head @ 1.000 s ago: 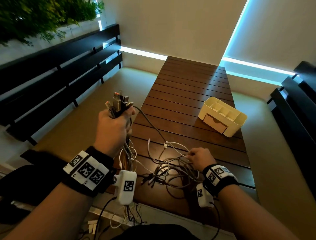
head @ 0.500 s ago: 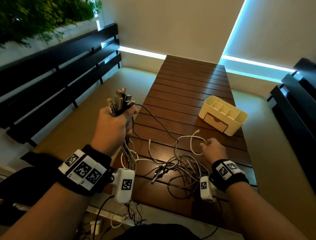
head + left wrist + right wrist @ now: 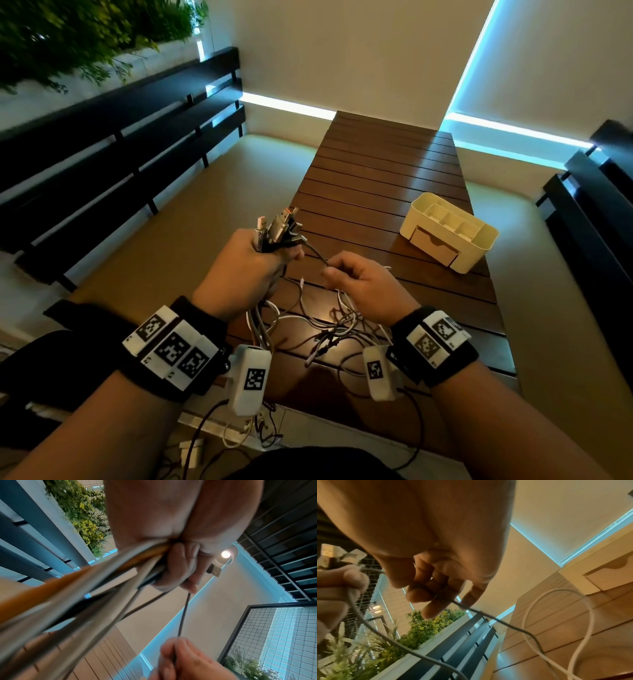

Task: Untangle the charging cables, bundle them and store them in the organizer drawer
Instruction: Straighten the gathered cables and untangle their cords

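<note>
Left hand (image 3: 246,263): fist grips gathered cable plugs (image 3: 277,226). Right hand (image 3: 359,277): pinches dark cable (image 3: 317,255), which runs toward 10 o'clock into that fist. Tangle (image 3: 329,329) on worktop (image 3: 383,178) below; organizer (image 3: 448,233) at 2 o'clock.

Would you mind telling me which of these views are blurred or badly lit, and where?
Head view: dim and warm, sharp on both hands, with glare on the table beneath the loose cables. Left wrist view: the cable bundle nearest the lens is smeared out of focus. Right wrist view: the right hand fills the frame, soft and shadowed; the organizer drawer is mildly blurred.
</note>
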Action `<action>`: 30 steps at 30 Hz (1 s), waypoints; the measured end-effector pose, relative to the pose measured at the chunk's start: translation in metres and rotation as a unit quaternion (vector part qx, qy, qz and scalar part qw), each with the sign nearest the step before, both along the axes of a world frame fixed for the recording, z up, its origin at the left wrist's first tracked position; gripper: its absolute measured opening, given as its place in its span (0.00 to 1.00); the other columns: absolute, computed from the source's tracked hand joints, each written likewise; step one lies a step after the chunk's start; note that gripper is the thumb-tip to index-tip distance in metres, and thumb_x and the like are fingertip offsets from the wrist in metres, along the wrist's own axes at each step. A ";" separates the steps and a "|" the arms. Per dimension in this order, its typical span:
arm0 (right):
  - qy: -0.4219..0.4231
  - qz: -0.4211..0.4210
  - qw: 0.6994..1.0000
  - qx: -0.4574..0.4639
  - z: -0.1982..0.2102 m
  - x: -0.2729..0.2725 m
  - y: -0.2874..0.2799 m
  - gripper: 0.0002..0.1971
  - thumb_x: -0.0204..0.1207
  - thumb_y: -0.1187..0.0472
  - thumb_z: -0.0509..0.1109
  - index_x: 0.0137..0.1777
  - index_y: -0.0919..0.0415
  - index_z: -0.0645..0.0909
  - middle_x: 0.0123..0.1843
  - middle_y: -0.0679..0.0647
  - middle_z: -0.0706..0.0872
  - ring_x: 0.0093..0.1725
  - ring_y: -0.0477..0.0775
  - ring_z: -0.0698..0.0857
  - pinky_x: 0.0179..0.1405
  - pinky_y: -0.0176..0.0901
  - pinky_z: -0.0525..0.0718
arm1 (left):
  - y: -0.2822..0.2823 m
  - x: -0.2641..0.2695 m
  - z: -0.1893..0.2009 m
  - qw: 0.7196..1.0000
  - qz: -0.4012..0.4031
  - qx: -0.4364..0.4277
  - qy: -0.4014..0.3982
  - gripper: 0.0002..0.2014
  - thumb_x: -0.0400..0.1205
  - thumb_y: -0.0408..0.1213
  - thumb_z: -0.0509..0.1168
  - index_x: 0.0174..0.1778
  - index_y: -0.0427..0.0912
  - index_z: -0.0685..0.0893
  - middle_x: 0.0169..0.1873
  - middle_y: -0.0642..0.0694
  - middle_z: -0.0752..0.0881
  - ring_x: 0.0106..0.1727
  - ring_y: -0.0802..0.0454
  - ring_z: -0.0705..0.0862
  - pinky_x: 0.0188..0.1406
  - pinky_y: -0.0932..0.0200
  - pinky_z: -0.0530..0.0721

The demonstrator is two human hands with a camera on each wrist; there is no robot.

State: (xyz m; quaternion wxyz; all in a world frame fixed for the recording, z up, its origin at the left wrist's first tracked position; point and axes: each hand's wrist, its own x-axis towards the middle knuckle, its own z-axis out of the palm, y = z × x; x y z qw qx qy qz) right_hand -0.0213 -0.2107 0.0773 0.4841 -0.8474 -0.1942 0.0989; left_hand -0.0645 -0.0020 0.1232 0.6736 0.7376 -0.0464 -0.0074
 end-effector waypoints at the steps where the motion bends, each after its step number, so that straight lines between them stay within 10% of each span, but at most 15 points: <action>1: 0.002 -0.011 1.000 -0.006 -0.003 0.001 -0.004 0.06 0.85 0.53 0.66 0.49 0.42 0.83 0.43 0.41 0.89 0.47 0.45 0.88 0.58 0.55 0.86 | 0.004 -0.001 -0.001 1.000 0.019 -0.011 -0.001 0.11 0.87 0.32 0.62 0.42 0.30 0.83 0.19 0.46 0.63 0.19 0.52 0.59 0.20 0.60 0.60; 6: 0.026 -0.086 0.996 0.005 -0.021 0.003 -0.028 0.06 0.85 0.54 0.67 0.49 0.48 0.85 0.45 0.53 0.89 0.45 0.50 0.87 0.58 0.61 0.87 | 0.027 -0.005 -0.007 0.996 0.083 -0.031 0.027 0.11 0.87 0.33 0.62 0.42 0.33 0.84 0.20 0.47 0.65 0.20 0.52 0.60 0.21 0.60 0.61; 13: -0.031 -0.085 0.993 -0.072 -0.010 0.013 -0.039 0.04 0.81 0.56 0.72 0.48 0.45 0.86 0.45 0.43 0.87 0.46 0.39 0.84 0.46 0.34 0.77 | 0.022 0.003 -0.013 0.973 0.219 0.065 -0.014 0.03 0.83 0.37 0.70 0.49 0.50 0.88 0.27 0.54 0.80 0.26 0.56 0.71 0.31 0.57 0.72; 18: -0.087 -0.019 0.992 -0.086 0.004 0.008 -0.025 0.08 0.80 0.59 0.73 0.46 0.42 0.84 0.45 0.42 0.85 0.44 0.35 0.81 0.42 0.23 0.75 | -0.006 0.008 -0.009 0.989 0.113 0.091 -0.025 0.04 0.82 0.38 0.72 0.47 0.54 0.88 0.25 0.61 0.83 0.25 0.64 0.77 0.31 0.61 0.74; 23: -0.142 -0.002 0.990 -0.026 0.020 0.005 -0.010 0.05 0.80 0.62 0.73 0.48 0.49 0.84 0.42 0.46 0.84 0.38 0.44 0.81 0.37 0.33 0.78 | -0.038 0.012 -0.023 0.987 -0.031 0.154 -0.024 0.10 0.83 0.35 0.70 0.34 0.44 0.83 0.22 0.57 0.78 0.25 0.59 0.73 0.28 0.62 0.71; 30: -0.060 -0.063 0.996 -0.015 0.001 0.006 -0.023 0.05 0.85 0.51 0.66 0.49 0.44 0.82 0.43 0.55 0.87 0.42 0.55 0.84 0.48 0.55 0.85 | -0.025 0.017 -0.013 0.999 0.049 -0.007 -0.006 0.13 0.85 0.32 0.67 0.33 0.43 0.80 0.18 0.51 0.69 0.19 0.52 0.63 0.23 0.57 0.64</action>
